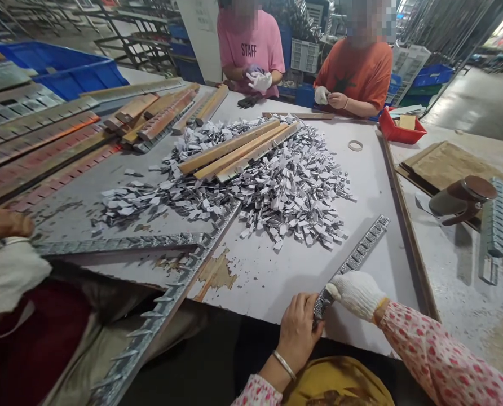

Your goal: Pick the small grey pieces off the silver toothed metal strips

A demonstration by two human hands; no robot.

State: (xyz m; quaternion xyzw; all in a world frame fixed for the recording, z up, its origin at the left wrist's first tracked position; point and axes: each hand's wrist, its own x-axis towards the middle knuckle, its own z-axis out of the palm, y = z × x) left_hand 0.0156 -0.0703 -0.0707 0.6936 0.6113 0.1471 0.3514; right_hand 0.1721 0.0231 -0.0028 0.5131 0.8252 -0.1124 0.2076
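My left hand (pixel 299 331) is bare, with a bangle on the wrist, and its fingers close on the near end of a long metal strip (pixel 358 252) lined with small clips. My right hand (pixel 357 293), in a white knit glove, pinches the same strip just beyond the left hand. The strip lies slanted on the grey table (pixel 285 270), running away to the right. Beyond it spreads a big pile of small silver-and-white metal pieces (pixel 277 192).
Wooden slats (pixel 234 149) lie on the pile. More filled strips (pixel 35 141) are stacked at the left. A neighbour's gloved hand (pixel 6 270) holds strips (pixel 162 316) at near left. Two people work across the table. A red tray (pixel 399 131) and a mug (pixel 463 198) stand right.
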